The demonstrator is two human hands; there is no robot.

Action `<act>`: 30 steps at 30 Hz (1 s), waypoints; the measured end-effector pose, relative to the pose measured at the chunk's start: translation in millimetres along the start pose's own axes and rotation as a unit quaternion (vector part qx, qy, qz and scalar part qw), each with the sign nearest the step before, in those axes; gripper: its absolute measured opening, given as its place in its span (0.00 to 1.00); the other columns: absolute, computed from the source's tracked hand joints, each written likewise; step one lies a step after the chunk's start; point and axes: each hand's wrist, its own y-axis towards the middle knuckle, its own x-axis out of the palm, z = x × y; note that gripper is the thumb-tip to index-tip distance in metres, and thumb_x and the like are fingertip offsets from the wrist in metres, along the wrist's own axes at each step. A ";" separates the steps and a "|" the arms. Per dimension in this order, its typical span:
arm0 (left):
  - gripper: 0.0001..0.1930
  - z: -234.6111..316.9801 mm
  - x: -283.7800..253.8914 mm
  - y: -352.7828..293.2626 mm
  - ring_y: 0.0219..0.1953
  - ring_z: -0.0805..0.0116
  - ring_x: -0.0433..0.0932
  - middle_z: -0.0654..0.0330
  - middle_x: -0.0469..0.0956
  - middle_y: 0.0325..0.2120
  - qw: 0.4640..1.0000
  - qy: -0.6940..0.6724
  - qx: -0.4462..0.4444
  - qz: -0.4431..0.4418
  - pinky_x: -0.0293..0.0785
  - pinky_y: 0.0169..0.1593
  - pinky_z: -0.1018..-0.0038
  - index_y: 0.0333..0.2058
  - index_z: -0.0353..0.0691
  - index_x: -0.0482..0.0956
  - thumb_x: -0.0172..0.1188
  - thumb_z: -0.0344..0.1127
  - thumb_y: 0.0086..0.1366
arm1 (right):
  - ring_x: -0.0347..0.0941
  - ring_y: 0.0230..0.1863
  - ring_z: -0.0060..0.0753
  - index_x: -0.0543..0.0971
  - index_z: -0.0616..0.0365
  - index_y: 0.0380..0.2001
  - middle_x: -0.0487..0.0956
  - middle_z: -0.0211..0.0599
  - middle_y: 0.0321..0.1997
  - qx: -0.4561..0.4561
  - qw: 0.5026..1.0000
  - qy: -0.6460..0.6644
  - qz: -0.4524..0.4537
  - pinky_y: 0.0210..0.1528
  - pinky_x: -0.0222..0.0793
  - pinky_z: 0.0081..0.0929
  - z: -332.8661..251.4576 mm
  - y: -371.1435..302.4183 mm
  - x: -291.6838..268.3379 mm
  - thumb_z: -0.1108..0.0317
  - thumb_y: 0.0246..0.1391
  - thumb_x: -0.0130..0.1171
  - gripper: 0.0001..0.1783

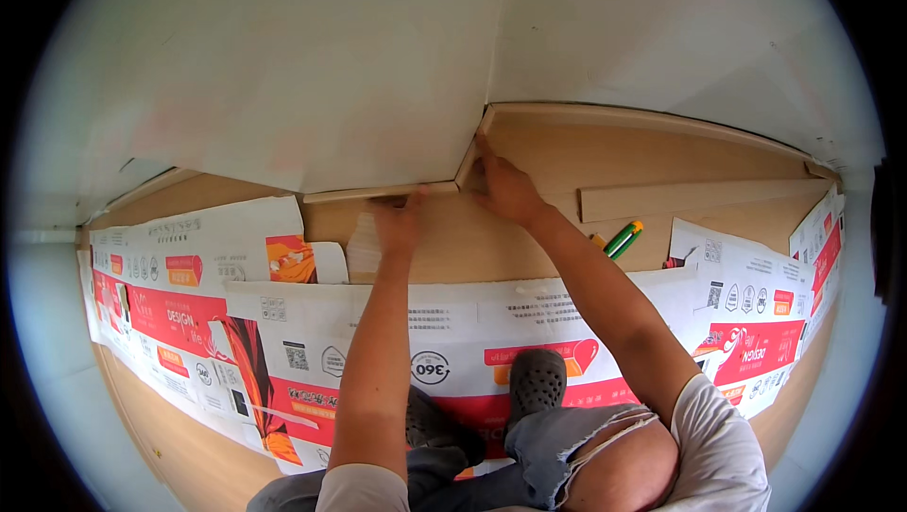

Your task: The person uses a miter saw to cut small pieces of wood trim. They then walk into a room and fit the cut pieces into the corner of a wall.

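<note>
I look down on pale walls (283, 68) that fill the upper half of my view, with a stepped corner near the middle. Below them runs a wood-toned floor (430, 252), largely covered by overlapping white, red and orange printed sheets (543, 314). From the lower edge I see the left forearm (373, 380) reaching almost straight up, and the right forearm (605, 295) slanting up and leftward, over a bent knee in torn jeans (624, 460). A long strip (652, 118) lines the foot of the right wall; a loose strip (699, 198) lies before it. The left strip (350, 195) edges the nearer wall, and a short strip (466, 170) follows the step. My right hand (510, 193) is partly open, index finger stretched along the short strip, touching it. My left hand (397, 224) has its fingers at the left strip; blur hides whether it grips. Near the right forearm lies a green cutter (624, 240).
</note>
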 end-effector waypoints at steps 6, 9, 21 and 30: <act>0.43 -1.0 4.1 -3.7 0.42 0.66 0.81 0.52 0.82 0.45 0.999 0.041 -0.014 0.010 0.78 0.45 0.70 0.56 0.26 0.65 0.78 0.53 0.57 | 0.75 0.59 0.54 0.41 0.55 0.78 0.78 0.50 0.58 0.022 1.000 -0.003 0.002 0.57 0.75 0.46 -2.2 -2.1 -2.7 0.63 0.50 0.71 0.62; 0.42 -17.0 3.3 2.5 0.39 0.69 0.79 0.53 0.82 0.43 0.999 0.019 0.020 0.036 0.77 0.41 0.72 0.55 0.26 0.66 0.78 0.52 0.57 | 0.76 0.57 0.53 0.41 0.57 0.78 0.79 0.50 0.57 0.020 1.000 -0.013 0.011 0.55 0.76 0.45 -10.9 -0.7 -0.6 0.59 0.50 0.72 0.63; 0.37 -15.9 4.3 3.4 0.25 0.75 0.72 0.62 0.78 0.26 0.998 0.021 0.017 0.055 0.68 0.27 0.76 0.51 0.27 0.68 0.78 0.50 0.57 | 0.80 0.49 0.55 0.42 0.59 0.78 0.81 0.55 0.48 0.024 0.998 -0.053 0.037 0.49 0.79 0.45 -9.4 0.9 7.1 0.48 0.50 0.74 0.65; 0.22 21.9 -25.6 -38.9 0.44 0.54 0.75 0.52 0.76 0.38 0.889 0.324 0.296 0.128 0.74 0.48 0.59 0.54 0.35 0.75 0.67 0.38 0.65 | 0.80 0.50 0.55 0.48 0.52 0.77 0.84 0.47 0.49 0.047 0.994 -0.088 -0.035 0.52 0.76 0.47 -4.9 1.6 -17.0 0.62 0.59 0.64 0.49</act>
